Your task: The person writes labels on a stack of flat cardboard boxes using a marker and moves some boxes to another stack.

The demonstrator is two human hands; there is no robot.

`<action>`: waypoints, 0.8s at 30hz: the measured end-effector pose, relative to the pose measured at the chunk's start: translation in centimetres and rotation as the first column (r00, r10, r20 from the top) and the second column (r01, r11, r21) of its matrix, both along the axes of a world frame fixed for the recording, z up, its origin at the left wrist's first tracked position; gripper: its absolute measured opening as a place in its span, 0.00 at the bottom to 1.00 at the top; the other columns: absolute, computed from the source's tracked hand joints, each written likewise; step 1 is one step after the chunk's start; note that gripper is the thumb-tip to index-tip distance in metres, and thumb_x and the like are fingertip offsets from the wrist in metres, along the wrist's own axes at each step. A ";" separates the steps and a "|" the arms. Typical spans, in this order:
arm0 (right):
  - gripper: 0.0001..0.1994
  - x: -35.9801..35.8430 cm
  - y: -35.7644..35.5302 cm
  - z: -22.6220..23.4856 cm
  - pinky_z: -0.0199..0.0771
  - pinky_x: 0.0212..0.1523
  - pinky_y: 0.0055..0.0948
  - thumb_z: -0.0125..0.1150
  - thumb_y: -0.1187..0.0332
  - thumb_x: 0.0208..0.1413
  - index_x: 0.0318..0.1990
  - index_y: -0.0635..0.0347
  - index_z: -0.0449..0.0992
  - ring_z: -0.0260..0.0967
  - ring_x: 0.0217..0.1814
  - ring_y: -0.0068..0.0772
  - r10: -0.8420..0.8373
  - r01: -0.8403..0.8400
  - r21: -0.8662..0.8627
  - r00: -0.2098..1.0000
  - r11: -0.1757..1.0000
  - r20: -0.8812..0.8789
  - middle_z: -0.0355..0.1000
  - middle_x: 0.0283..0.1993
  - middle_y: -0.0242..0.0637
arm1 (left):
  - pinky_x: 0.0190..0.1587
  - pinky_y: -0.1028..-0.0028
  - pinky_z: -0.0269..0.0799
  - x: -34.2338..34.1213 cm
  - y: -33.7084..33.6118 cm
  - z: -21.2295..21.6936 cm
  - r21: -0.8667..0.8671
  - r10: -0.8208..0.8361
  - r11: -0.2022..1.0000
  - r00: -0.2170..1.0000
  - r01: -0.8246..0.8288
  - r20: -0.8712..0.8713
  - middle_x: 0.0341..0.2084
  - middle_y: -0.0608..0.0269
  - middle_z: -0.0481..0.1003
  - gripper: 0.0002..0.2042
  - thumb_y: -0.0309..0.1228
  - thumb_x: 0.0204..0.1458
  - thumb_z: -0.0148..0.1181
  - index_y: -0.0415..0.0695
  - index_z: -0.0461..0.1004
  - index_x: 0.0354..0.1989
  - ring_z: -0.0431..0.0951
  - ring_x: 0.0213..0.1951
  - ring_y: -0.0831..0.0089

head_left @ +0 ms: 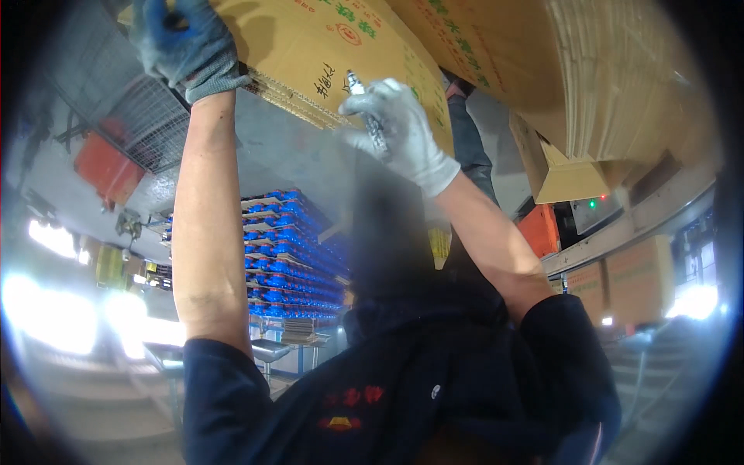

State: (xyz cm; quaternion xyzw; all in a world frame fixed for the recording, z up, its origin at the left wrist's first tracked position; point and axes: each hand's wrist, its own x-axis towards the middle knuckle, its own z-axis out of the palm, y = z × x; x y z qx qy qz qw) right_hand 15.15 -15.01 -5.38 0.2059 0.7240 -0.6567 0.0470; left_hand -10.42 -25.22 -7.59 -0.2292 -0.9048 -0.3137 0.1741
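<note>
My right hand (399,132), in a whitish glove, is closed around a marker pen (356,84). The pen's dark tip points up at a stack of flattened cardboard cartons (310,46). Black handwriting (324,80) shows on the top carton, just left of the tip; I cannot tell whether the tip touches the board. At the upper left my left hand (182,46), in a blue-grey glove, is curled at the stack's left edge. Its fingertips are partly cut off by the frame's upper rim.
More flattened cartons (577,70) stand at the upper right, by an open carton flap (573,180). Blue parts are stacked in layers (291,256) beyond my left forearm. A wire cage (147,128) and a red bin (108,167) stand at the left. Another red box (539,231) is at the right.
</note>
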 end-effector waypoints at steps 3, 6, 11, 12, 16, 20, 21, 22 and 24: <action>0.14 -0.1 4.9 -0.4 0.66 0.39 0.37 0.72 0.63 0.39 0.35 0.48 0.75 0.68 0.34 0.42 0.077 -0.029 0.358 0.990 0.933 -0.121 0.70 0.30 0.35 | 0.48 0.67 0.70 -0.2 0.1 0.5 0.062 -0.124 0.990 0.990 0.128 -0.063 0.46 0.55 0.74 0.14 0.41 0.54 0.61 0.47 0.79 0.43 0.74 0.46 0.63; 0.11 -0.4 10.5 1.6 0.68 0.38 0.36 0.70 0.69 0.42 0.35 0.52 0.77 0.70 0.34 0.41 -0.152 0.162 0.662 0.986 0.731 -0.073 0.74 0.34 0.37 | 0.48 0.67 0.70 0.1 -1.1 1.3 0.057 -0.064 0.997 0.995 0.060 0.075 0.46 0.58 0.75 0.14 0.42 0.54 0.61 0.51 0.78 0.46 0.75 0.44 0.64; 0.11 -1.5 6.2 3.4 0.74 0.42 0.28 0.64 0.71 0.53 0.44 0.62 0.76 0.73 0.40 0.27 -0.458 0.475 -0.524 0.872 0.707 0.172 0.76 0.43 0.41 | 0.55 0.66 0.65 -0.4 -2.6 0.8 -0.560 -0.295 0.764 0.945 0.320 0.138 0.52 0.76 0.74 0.12 0.49 0.54 0.57 0.68 0.78 0.45 0.79 0.40 0.73; 0.13 -1.8 4.8 3.3 0.74 0.42 0.27 0.65 0.69 0.54 0.46 0.62 0.76 0.72 0.40 0.25 -0.399 0.561 -0.686 0.823 0.464 0.403 0.75 0.44 0.43 | 0.56 0.67 0.64 -0.2 -2.6 0.7 -0.589 -0.264 0.753 0.955 0.292 0.136 0.50 0.76 0.75 0.12 0.49 0.54 0.57 0.67 0.78 0.45 0.79 0.41 0.73; 0.07 -1.0 -1.5 -3.3 0.71 0.33 0.21 0.63 0.70 0.55 0.38 0.64 0.75 0.70 0.32 0.21 -0.358 0.634 -0.653 0.773 0.415 0.523 0.74 0.34 0.34 | 0.53 0.67 0.66 -0.3 -1.2 0.5 -0.560 -0.232 0.788 0.966 0.254 0.113 0.44 0.76 0.78 0.12 0.49 0.53 0.57 0.63 0.80 0.42 0.79 0.39 0.71; 0.05 -0.8 -3.5 -4.1 0.70 0.30 0.18 0.63 0.71 0.55 0.34 0.62 0.73 0.68 0.28 0.17 -0.355 0.663 -0.647 0.749 0.377 0.560 0.70 0.28 0.29 | 0.44 0.71 0.71 -0.4 -0.5 0.9 -0.519 -0.237 0.808 0.961 0.278 0.144 0.41 0.73 0.79 0.11 0.46 0.52 0.61 0.59 0.81 0.39 0.80 0.34 0.71; 0.05 -0.8 -3.6 -4.2 0.70 0.30 0.18 0.63 0.71 0.55 0.34 0.62 0.73 0.68 0.28 0.16 -0.354 0.664 -0.649 0.748 0.371 0.562 0.69 0.27 0.28 | 0.42 0.72 0.72 -0.5 -0.6 0.8 -0.480 -0.247 0.829 0.958 0.286 0.145 0.40 0.72 0.80 0.10 0.45 0.51 0.61 0.58 0.81 0.38 0.80 0.33 0.72; 0.05 -1.2 -3.5 -4.1 0.64 0.23 0.16 0.63 0.71 0.55 0.33 0.61 0.74 0.63 0.24 0.13 -0.355 0.677 -0.616 0.736 0.404 0.576 0.68 0.25 0.27 | 0.40 0.73 0.73 -0.6 -0.5 0.7 -0.449 -0.278 0.842 0.954 0.299 0.114 0.38 0.70 0.80 0.10 0.44 0.51 0.62 0.57 0.81 0.38 0.80 0.30 0.73; 0.05 -1.7 -3.4 -3.5 0.62 0.22 0.16 0.63 0.71 0.55 0.32 0.61 0.74 0.61 0.23 0.13 -0.433 0.727 -0.573 0.686 0.378 0.585 0.68 0.25 0.27 | 0.40 0.73 0.73 -0.4 -0.6 0.8 -0.463 -0.254 0.837 0.957 0.291 0.142 0.38 0.70 0.80 0.10 0.44 0.51 0.62 0.57 0.81 0.38 0.80 0.30 0.73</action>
